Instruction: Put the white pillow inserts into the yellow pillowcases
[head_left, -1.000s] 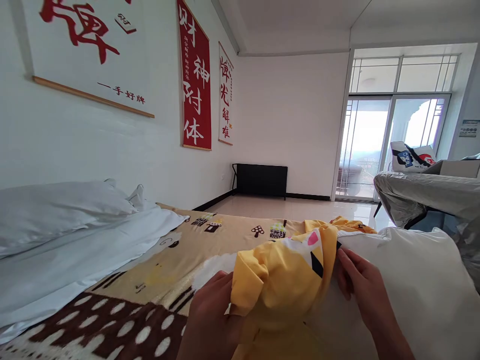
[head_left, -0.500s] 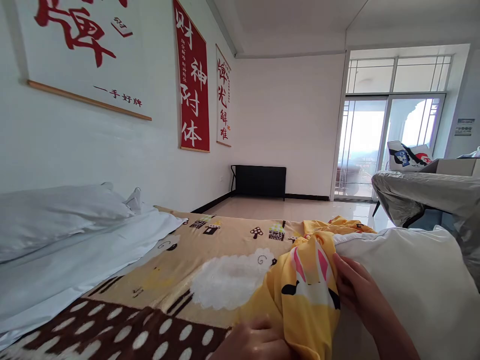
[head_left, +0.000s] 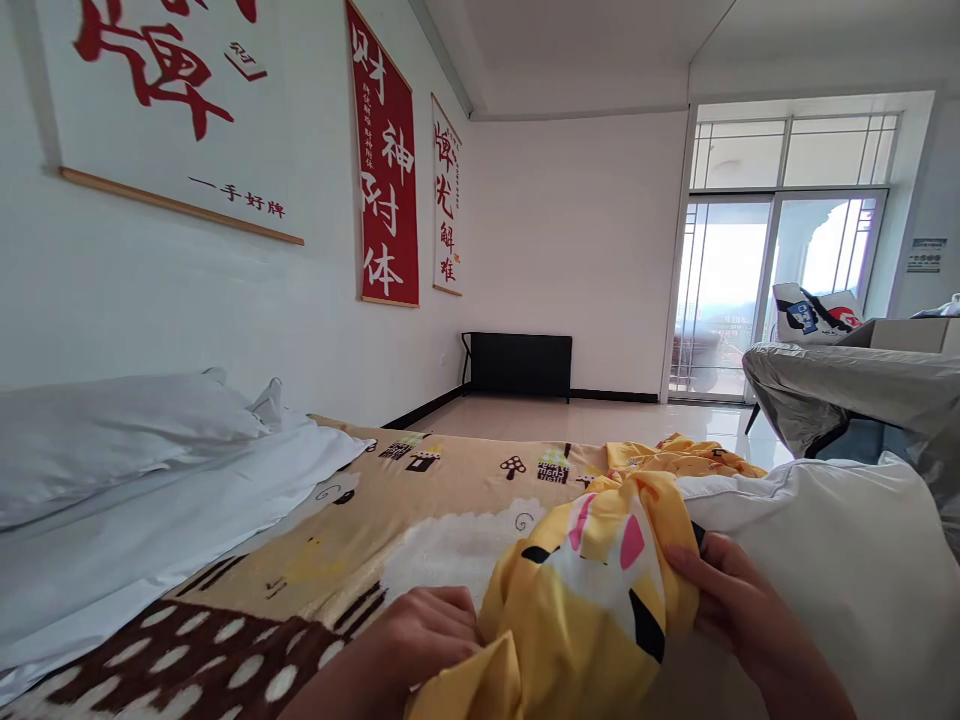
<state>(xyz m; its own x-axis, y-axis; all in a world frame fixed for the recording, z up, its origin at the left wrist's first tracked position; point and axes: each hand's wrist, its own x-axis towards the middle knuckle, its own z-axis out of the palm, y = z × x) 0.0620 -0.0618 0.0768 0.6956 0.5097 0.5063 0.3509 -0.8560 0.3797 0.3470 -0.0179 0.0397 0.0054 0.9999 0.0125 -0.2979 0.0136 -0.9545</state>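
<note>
A yellow fabric cover [head_left: 555,640] with a white rabbit print lies bunched over the end of a plump white piece of bedding [head_left: 847,550], a pillow or quilt. My left hand [head_left: 424,635] is closed on the cover's near-left edge, fingers curled into the cloth. On the other side, my right hand [head_left: 731,600] pinches the cover beside the white bedding, thumb on the yellow cloth. Folds hide the cover's opening and some fingertips. Under it all spreads a tan and brown blanket [head_left: 457,470] with sheep and dots.
White pillows [head_left: 127,420] and a white sheet [head_left: 187,510] lie at the left by the wall. Beyond the bed a black folded panel [head_left: 521,364] leans near the corner. Plastic-covered furniture [head_left: 855,375] stands at the right, before a glass sliding door [head_left: 724,290].
My left hand has moved left and up, drawing the cover's near edge leftward. The rabbit print has spread wider and tilted. My right hand has shifted slightly right and down, still gripping.
</note>
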